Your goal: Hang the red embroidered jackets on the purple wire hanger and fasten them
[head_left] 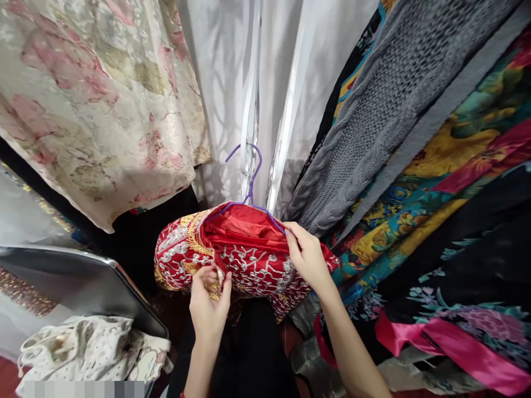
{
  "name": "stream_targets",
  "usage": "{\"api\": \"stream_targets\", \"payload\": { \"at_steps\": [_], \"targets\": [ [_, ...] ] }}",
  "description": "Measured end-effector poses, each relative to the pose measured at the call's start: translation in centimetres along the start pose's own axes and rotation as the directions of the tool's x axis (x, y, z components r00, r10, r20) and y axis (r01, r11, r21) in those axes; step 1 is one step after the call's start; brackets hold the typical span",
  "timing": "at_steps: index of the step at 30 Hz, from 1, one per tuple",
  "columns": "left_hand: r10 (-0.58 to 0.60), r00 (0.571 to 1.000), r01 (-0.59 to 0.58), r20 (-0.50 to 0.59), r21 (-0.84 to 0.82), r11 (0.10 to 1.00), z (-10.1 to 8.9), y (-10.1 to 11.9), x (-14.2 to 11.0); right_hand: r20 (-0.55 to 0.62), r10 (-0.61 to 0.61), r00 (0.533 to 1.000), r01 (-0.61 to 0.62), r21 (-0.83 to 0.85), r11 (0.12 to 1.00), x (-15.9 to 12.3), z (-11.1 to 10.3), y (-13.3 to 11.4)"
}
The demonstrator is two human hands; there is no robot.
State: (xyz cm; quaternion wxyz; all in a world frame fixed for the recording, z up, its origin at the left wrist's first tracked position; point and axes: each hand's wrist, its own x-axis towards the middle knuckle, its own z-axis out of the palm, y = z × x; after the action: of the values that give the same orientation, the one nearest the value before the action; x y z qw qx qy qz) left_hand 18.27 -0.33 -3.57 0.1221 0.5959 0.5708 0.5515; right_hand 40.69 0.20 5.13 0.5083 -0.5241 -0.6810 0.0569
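A red jacket point(257, 271) with silver and gold embroidery hangs in front of me on a purple hanger point(256, 166), its neckline opening up toward me and showing a red lining. My left hand point(209, 296) pinches the front edge of the garment below the collar, with thumb and fingers on either side of the trim. On the right side of the neckline, my right hand point(305, 254) grips the collar edge next to the hanger's arm. The hanger's hook points up and is not in either hand. The lower part of the jacket is partly hidden.
A cream floral garment point(103, 105) hangs at the left. Along the right hang a grey cable-knit garment point(398, 94) and several colourful printed clothes. White curtains point(215, 72) stand behind. At lower left, white spotted cloth point(78, 351) lies by a dark chair-like panel point(83, 282).
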Motion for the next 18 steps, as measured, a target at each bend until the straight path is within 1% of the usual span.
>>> {"api": "stream_targets", "payload": {
  "at_steps": [1, 2, 3, 5, 7, 9, 12, 14, 15, 16, 18],
  "targets": [
    [0.024, 0.995, -0.027, -0.095, -0.026, 0.999, 0.2, 0.5, 0.0, 0.008, 0.008, 1.000, -0.008, 0.005, 1.000, 0.1, -0.1, -0.1],
    [0.059, 0.985, -0.069, -0.163, -0.057, 0.996, 0.5, 1.0, 0.1, 0.011, 0.018, 1.000, -0.019, 0.009, 1.000, 0.2, -0.1, -0.1],
    [0.105, 0.974, -0.125, -0.201, -0.088, 0.988, 0.9, 1.7, 0.3, 0.011, 0.025, 1.000, -0.025, 0.013, 1.000, 0.2, -0.1, -0.2],
    [0.218, 0.956, -0.250, -0.197, -0.153, 0.956, 1.8, 3.2, 0.5, -0.006, 0.025, 1.000, -0.025, 0.019, 1.000, 0.0, 0.2, -0.4],
    [0.341, 0.931, -0.361, -0.131, -0.194, 0.912, 3.0, 4.5, 0.7, -0.036, 0.024, 0.999, -0.023, 0.020, 1.000, -0.2, 0.6, -0.6],
    [0.455, 0.890, -0.450, -0.031, -0.223, 0.865, 4.1, 5.6, 0.9, -0.062, 0.029, 0.998, -0.028, 0.018, 0.999, -0.5, 1.1, -0.7],
    [0.593, 0.799, -0.561, 0.100, -0.233, 0.794, 5.2, 6.8, 1.5, -0.081, 0.037, 0.996, -0.035, 0.019, 0.999, -0.8, 1.5, -0.9],
    [0.642, 0.749, -0.612, 0.164, -0.199, 0.765, 5.6, 7.2, 2.2, -0.080, 0.033, 0.996, -0.031, 0.029, 0.999, -0.7, 1.4, -1.0],
    [0.650, 0.735, -0.625, 0.192, -0.178, 0.760, 5.7, 7.4, 2.7, -0.077, 0.035, 0.996, -0.032, 0.036, 0.999, -0.6, 1.3, -1.0],
    [0.650, 0.730, -0.630, 0.213, -0.160, 0.760, 5.8, 7.6, 3.0, -0.070, 0.039, 0.997, -0.036, 0.042, 0.998, -0.5, 1.1, -1.1],
    [0.634, 0.739, -0.622, 0.228, -0.131, 0.772, 6.0, 7.9, 3.7, -0.040, 0.050, 0.998, -0.047, 0.059, 0.997, -0.2, 0.5, -1.2]
  ]
}}
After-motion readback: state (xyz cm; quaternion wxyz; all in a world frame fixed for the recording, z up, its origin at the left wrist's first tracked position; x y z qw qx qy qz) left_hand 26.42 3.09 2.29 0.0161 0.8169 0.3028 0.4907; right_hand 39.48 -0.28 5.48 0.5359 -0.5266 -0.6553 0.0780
